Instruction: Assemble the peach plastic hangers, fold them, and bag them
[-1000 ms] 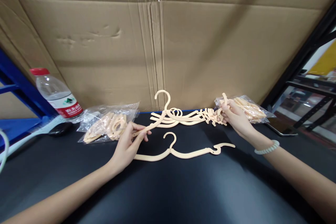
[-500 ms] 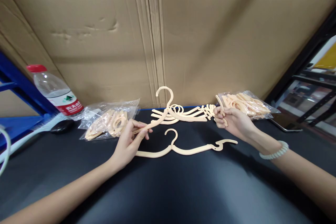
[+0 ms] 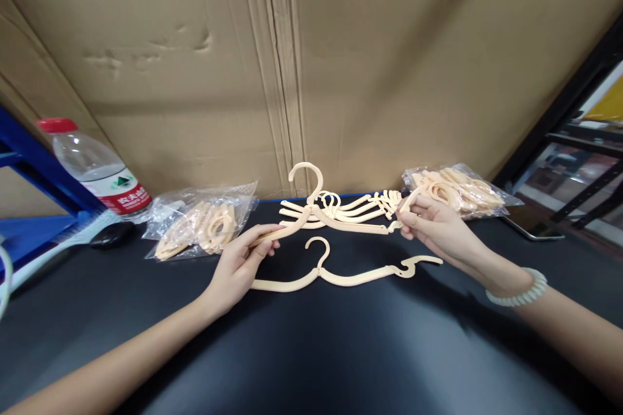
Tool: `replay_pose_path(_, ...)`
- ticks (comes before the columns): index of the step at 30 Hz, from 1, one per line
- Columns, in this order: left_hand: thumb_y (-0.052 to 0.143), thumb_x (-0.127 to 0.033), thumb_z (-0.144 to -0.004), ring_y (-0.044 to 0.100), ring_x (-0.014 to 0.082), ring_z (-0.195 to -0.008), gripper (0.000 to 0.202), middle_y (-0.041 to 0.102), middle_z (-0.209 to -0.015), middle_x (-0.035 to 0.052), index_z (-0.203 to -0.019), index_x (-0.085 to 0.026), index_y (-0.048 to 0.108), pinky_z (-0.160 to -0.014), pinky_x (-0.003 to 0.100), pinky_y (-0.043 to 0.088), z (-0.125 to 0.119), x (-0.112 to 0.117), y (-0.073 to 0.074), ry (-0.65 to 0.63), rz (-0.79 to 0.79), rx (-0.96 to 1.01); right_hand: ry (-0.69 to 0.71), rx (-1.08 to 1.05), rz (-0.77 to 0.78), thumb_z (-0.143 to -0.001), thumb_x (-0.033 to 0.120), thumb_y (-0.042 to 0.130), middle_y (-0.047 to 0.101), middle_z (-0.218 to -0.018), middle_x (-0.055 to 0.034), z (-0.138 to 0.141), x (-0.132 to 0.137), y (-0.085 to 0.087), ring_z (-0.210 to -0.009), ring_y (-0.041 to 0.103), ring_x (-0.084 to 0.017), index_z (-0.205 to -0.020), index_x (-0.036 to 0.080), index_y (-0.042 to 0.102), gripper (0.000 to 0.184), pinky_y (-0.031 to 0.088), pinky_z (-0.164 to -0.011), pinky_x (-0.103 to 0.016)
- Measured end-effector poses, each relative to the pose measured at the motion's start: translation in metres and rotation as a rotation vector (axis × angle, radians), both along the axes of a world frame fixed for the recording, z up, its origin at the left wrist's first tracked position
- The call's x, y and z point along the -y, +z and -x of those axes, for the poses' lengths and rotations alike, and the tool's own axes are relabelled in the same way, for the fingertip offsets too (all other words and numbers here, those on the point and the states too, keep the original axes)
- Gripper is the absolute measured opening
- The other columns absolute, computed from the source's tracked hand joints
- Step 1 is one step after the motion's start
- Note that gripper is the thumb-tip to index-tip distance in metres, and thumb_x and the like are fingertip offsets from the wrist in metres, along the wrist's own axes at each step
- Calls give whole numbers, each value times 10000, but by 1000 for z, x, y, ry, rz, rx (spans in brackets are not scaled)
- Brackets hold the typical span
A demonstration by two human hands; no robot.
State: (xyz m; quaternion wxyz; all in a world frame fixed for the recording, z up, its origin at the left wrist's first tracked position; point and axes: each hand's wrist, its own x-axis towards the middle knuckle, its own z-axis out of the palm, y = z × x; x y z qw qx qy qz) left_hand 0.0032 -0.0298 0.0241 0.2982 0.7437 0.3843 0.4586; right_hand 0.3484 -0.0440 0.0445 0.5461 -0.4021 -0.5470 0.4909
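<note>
My left hand [image 3: 247,258] is closed on the left arm of a cream hanger [image 3: 335,222], held above the table with its hook up. Between the fingertips of my right hand [image 3: 435,224] is a small curved hanger piece [image 3: 409,200]. Its lower end is at the right tip of the held hanger; whether the two are joined I cannot tell. Nearer to me a second hanger [image 3: 357,280] lies flat, a curved piece [image 3: 418,264] at its right end. My left hand hides its left end.
Behind the held hanger lie more hangers [image 3: 363,204] and a pile of small hanger pieces [image 3: 389,200]. Plastic bags of hanger parts lie left [image 3: 207,227] and right [image 3: 457,188]. A bottle [image 3: 104,172], a black mouse-like object [image 3: 113,235] and a phone [image 3: 533,225] stand or lie around. Cardboard [image 3: 389,65] rises behind.
My right hand has turned the small curved piece from nearly upright to slanted and brought its end to the hanger's right tip. The held hanger's right arm has dipped slightly.
</note>
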Motion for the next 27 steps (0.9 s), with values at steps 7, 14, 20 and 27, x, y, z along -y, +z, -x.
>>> replay_pose_path(7,514,-225,-914,614,137,-760,175,645,-864,25,-1043,-186,625,-699,231,522,2,-1,-1,5,-22,-19,114,-4,132,-707,300,811,612,-820,-12,0,2,-5,-677,559,-104,-799,190,719,170,517,-677,-266)
replay_pose_path(14,503,-217,-921,613,139,-791,156,640,-883,20,-1035,-203,609,-725,235,505,4,-1,-3,5,-11,-42,209,-131,213,-812,318,735,632,-892,-19,3,8,1,-909,609,-158,-816,193,673,140,527,-871,-342)
replay_pose_path(20,503,-203,-917,620,137,-792,157,640,-889,19,-1031,-208,611,-725,231,505,4,-2,-2,1,-18,-39,274,-229,390,-783,291,765,656,-839,-29,8,12,2,-969,683,-263,-779,158,641,182,554,-790,-325)
replay_pose_path(27,516,-198,-906,626,139,-782,151,643,-879,19,-1018,-206,617,-718,232,513,2,-1,-1,0,-30,-43,285,-220,444,-801,267,745,689,-742,-36,6,11,0,-831,723,-211,-774,154,620,170,568,-693,-256)
